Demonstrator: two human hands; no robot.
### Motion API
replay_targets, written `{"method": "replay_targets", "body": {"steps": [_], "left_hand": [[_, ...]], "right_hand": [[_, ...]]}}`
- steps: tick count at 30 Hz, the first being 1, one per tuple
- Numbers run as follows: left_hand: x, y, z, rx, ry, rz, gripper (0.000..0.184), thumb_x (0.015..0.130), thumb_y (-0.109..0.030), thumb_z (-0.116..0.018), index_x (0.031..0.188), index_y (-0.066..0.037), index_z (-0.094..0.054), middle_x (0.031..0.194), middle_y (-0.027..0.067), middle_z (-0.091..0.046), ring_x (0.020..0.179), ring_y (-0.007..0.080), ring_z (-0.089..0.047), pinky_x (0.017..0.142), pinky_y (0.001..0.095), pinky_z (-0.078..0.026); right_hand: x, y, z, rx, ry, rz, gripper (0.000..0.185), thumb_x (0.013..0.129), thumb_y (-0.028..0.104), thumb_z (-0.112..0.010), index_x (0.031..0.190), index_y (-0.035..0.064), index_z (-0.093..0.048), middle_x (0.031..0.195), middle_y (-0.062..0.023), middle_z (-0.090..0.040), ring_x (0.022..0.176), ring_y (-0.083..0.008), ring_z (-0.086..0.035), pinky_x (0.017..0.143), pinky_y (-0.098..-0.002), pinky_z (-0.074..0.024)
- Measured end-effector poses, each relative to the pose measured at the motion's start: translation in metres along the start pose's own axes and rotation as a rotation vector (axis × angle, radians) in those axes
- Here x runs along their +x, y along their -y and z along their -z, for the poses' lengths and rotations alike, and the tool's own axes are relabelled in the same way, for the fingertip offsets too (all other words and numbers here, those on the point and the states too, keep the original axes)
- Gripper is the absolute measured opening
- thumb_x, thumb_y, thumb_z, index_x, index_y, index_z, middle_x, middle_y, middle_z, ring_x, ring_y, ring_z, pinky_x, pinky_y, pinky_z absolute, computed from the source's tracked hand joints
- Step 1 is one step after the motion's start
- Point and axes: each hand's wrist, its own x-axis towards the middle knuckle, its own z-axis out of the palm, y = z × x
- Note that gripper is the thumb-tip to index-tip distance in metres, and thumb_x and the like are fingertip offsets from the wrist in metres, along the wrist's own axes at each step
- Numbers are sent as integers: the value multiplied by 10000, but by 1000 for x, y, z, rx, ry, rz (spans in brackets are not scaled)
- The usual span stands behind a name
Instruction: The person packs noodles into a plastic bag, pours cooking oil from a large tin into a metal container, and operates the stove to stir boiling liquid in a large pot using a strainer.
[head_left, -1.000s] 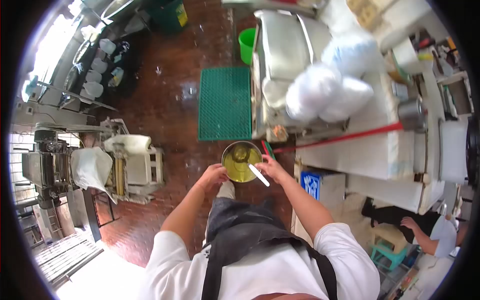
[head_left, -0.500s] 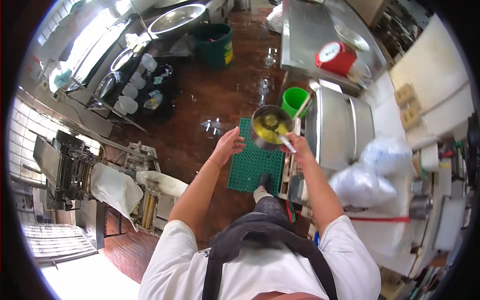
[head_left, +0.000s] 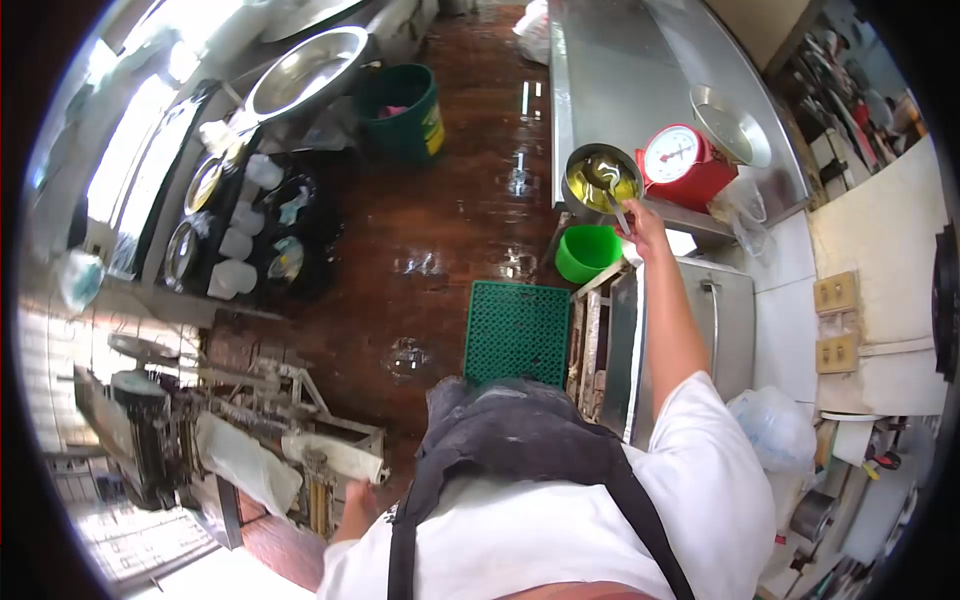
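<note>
My right hand (head_left: 643, 230) is closed at the handle side of a metal pot (head_left: 577, 207), which it holds out at the near edge of the steel table. Yellow liquid (head_left: 585, 193) fills part of the pot. A ladle (head_left: 618, 212) stands in the liquid, its handle leaning over the rim towards my fingers; whether they grip it too cannot be made out. My left hand (head_left: 357, 498) hangs low at my left side near the machine, its fingers mostly hidden. Just right of the pot sits a red dial scale (head_left: 690, 165).
The steel table (head_left: 610, 70) also bears a metal pan (head_left: 735, 130). A bright green bucket (head_left: 585, 252) stands below the pot, beside a green mat (head_left: 515, 325). A steel cabinet (head_left: 725, 320) is at right. A dark green bin (head_left: 395, 110) and a machine (head_left: 240, 440) stand left.
My right hand has carried the pot forward from over the mat to the table's edge by the scale. The left hand has dropped back to my side. My body has moved forward.
</note>
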Motion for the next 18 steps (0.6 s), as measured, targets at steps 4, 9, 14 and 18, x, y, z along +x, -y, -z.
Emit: {"method": "replay_targets", "body": {"steps": [4,9,14,18], "left_hand": [[1,-29,8,731,-9,-618,313,887,-318,-632,743,-45,-580,644,109,-588,529,263,-575,479,462,-450],[116,-103,53,309,158,-400,310,900,-312,-611,737,-51,-569,640,95,-585,522,246,-570,476,431,-452],[190,-329,187,-676,189,-103,252,918,-269,-609,786,-67,-535,629,37,-532,477,171,-506,431,320,-431],[245,-512,286,-672,14,-247,466,908,-243,-644,1298,-22,-513,762,19,-580,586,117,-552,503,268,-456]], "right_hand": [[84,13,8,-32,-71,-89,308,838,329,-669,977,60,-607,789,-114,-627,669,-242,-637,637,-399,-550],[158,8,19,-38,-175,-204,262,846,303,-648,1016,115,-581,828,-82,-631,746,-247,-638,686,-427,-542],[219,-16,51,-48,-263,-303,285,826,368,-625,997,143,-590,825,-64,-616,708,-221,-602,693,-424,-520],[243,-21,76,-152,-249,-421,261,828,362,-640,956,134,-626,797,-55,-643,648,-228,-629,599,-395,-524]]}}
